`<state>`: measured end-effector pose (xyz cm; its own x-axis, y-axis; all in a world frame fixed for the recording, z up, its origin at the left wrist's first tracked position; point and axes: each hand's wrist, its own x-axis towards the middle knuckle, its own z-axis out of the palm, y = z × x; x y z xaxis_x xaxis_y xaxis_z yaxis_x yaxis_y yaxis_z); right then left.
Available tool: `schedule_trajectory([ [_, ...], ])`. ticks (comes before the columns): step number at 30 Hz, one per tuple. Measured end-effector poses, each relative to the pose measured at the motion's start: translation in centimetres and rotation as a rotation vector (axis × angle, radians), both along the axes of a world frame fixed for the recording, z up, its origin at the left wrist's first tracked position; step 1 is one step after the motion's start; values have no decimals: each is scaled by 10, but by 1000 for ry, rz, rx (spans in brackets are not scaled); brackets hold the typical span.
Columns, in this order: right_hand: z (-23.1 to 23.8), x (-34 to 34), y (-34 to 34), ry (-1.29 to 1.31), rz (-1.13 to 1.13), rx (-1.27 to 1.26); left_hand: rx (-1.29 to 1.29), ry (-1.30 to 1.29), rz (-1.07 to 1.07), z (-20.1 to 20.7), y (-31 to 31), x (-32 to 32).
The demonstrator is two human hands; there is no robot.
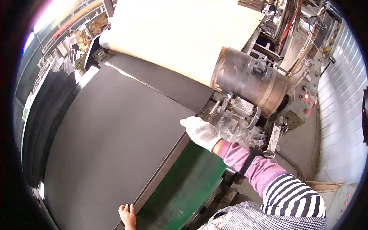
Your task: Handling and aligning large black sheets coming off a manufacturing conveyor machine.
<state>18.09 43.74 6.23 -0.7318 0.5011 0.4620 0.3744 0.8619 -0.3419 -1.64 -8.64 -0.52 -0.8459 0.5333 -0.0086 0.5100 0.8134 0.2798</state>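
A large dark grey sheet [115, 126] spreads across the left and middle, its near right side showing a thick brownish edge. My right hand [201, 132], in a white knitted glove, is closed at the sheet's far right corner. At the bottom of the view my left hand [127, 215], bare, has its fingers curled over the same edge, nearer to me. Its thumb side is partly hidden. Beyond the sheet lies another dark strip [168, 82], with a pale ragged line between them. A bright cream-coloured sheet [180, 34] covers a roller at the far side.
To the right of my gloved hand are a rusty cylindrical drum [249, 78] and exposed gears [253, 118]. A control panel [303, 97] with a lit red lamp stands further right. A green surface [184, 184] runs below the sheet's edge. Dark stacked sheets [46, 119] line the left.
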Motion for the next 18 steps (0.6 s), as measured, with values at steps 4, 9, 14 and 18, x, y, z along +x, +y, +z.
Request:
schedule_trajectory([
  [4, 24, 94, -47, 232, 186, -19, -88, 33, -63, 7, 53, 12],
  [9, 60, 212, -80, 174, 107, -232, -141, 72, -55, 5, 118, 24],
  [14, 75, 296, -65, 165, -143, -308, -129, 132, -49, -7, 174, 30],
  [18, 75, 340, -34, 173, -248, -252, -290, -65, -116, 3, 228, 28],
])
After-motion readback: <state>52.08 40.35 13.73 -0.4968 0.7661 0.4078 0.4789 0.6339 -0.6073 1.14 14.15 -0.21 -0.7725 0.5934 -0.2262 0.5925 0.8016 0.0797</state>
